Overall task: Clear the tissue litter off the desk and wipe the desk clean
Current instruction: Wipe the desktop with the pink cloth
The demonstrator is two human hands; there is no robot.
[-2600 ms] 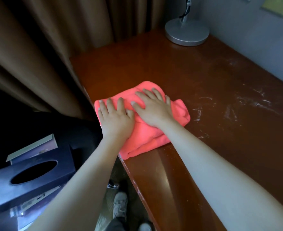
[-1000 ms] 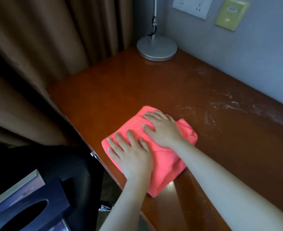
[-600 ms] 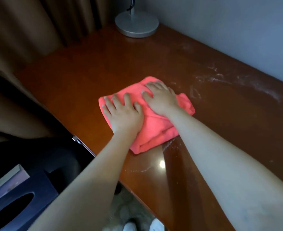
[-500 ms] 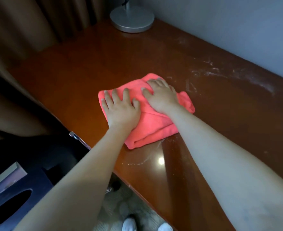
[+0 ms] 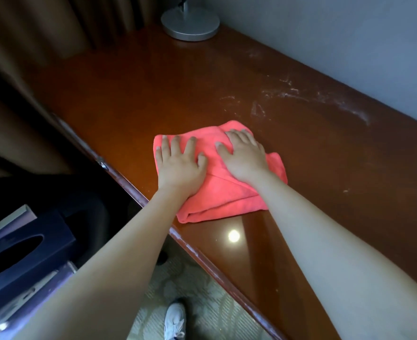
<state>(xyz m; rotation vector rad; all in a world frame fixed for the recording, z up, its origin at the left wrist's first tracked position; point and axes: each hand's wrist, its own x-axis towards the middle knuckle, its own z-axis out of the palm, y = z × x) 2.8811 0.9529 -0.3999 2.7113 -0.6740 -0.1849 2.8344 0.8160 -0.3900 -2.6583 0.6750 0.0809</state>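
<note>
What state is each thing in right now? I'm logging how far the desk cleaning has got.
Pink cloth: folded, flat on the desk, near its front edge.
Left hand: fingers spread, pressing on the cloth.
Right hand: flat, pressing on the cloth.
Desk: white streaks remain near the wall; no tissue litter seen.
Lamp base: upright at the back corner.
Tissue box: off the desk, lower left, no tissue showing in its slot.

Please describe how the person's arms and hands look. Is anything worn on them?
Both forearms are bare as far as the picture shows, with no sleeves. The left hand and right hand wear no gloves, and no rings, watch or bracelets are visible. The fingers have short nails.
</note>
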